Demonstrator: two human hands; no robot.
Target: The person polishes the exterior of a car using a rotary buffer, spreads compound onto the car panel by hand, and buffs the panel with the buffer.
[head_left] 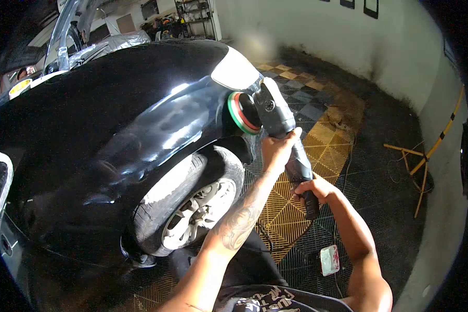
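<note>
A black power polisher (279, 112) has a round pad (243, 113) in green, white and red, which rests against the black car fender (177, 117) near its front end. My left hand (280, 151) is wrapped round the polisher's body just behind its head. Farther back, my right hand (316, 190) grips the rear of the handle. Cloudy, smeared patches show on the shiny fender above the wheel (197, 208). White covering (235, 70) lies over the headlight area beside the pad.
A yellow stand (424, 156) leans by the wall at the right. A small white and red item (329, 260) lies on the black and yellow floor tiles (281, 213), near a cord. Shelves (197, 18) stand at the back. A tape roll (21, 88) sits at the left.
</note>
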